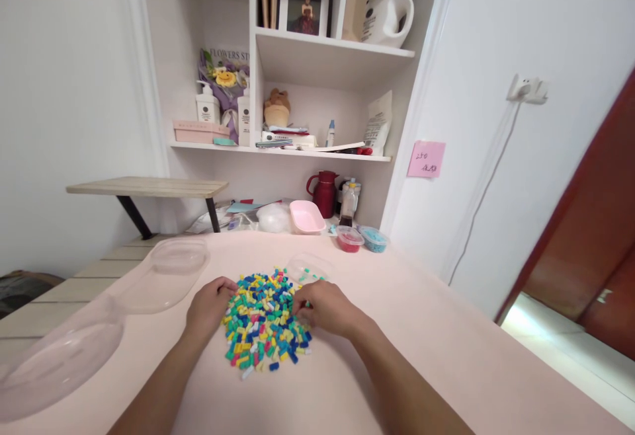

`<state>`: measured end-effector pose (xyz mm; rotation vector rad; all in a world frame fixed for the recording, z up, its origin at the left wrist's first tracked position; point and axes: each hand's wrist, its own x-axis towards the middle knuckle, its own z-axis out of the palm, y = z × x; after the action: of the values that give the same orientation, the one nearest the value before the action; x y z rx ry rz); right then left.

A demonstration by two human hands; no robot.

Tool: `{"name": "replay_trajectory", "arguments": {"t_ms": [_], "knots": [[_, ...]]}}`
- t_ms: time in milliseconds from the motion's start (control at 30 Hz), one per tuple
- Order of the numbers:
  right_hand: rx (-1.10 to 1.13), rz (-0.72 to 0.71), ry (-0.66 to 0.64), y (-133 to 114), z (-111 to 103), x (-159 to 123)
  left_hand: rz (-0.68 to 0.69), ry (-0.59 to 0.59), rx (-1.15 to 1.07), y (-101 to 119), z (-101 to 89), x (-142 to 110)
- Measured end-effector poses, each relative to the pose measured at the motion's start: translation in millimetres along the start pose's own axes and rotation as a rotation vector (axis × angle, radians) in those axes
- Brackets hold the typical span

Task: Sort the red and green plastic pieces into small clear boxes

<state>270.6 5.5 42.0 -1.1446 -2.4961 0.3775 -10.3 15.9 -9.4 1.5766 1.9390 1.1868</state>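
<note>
A heap of small plastic building bricks (260,322) in blue, green, yellow, white and pink is spread on the pink tabletop (407,355). My left hand (209,304) rests at the heap's left edge, its fingers curled in; whatever they might hold is hidden. At the right edge, my right hand (325,306) points its fingertips down, pressed together among the bricks. What they pinch is too small to make out. Just behind my right hand lies a clear plastic container (325,264) with a few green bricks in it.
Clear plastic trays (163,283) lie on the left, another lid-like one (59,369) nearer me. At the back stand a pink basin (306,217), a red jug (325,194), a tub of red pieces (350,239) and a tub of blue pieces (373,239). Shelves (337,51) rise behind.
</note>
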Motion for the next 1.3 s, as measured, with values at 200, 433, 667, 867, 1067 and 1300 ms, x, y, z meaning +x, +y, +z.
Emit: {"name": "replay_trajectory", "arguments": {"t_ms": [200, 433, 667, 867, 1067, 1300], "knots": [[0.368, 0.074, 0.123, -3.5, -6.1, -0.6, -0.001, -0.001, -0.006, -0.1, -0.1, -0.1], [0.814, 0.132, 0.198, -9.0, -12.3, 0.3, -0.005, 0.006, -0.047, -2.2, 1.0, 3.2], [0.509, 0.16, 0.726, 17.0, -25.8, 1.3, -0.013, -0.019, -0.049, -0.6, 1.3, 4.5], [0.214, 0.185, 0.713, 42.9, -21.1, 5.1, -0.001, -0.044, -0.034, -0.4, 1.3, 5.1], [0.618, 0.195, 0.549, 26.6, -29.7, -2.0, 0.002, -0.04, 0.008, 0.0, 0.5, 3.0], [0.747, -0.036, -0.789, -5.8, -36.6, -21.0, 0.0, -0.035, 0.05, 1.4, -0.6, -0.1]]}}
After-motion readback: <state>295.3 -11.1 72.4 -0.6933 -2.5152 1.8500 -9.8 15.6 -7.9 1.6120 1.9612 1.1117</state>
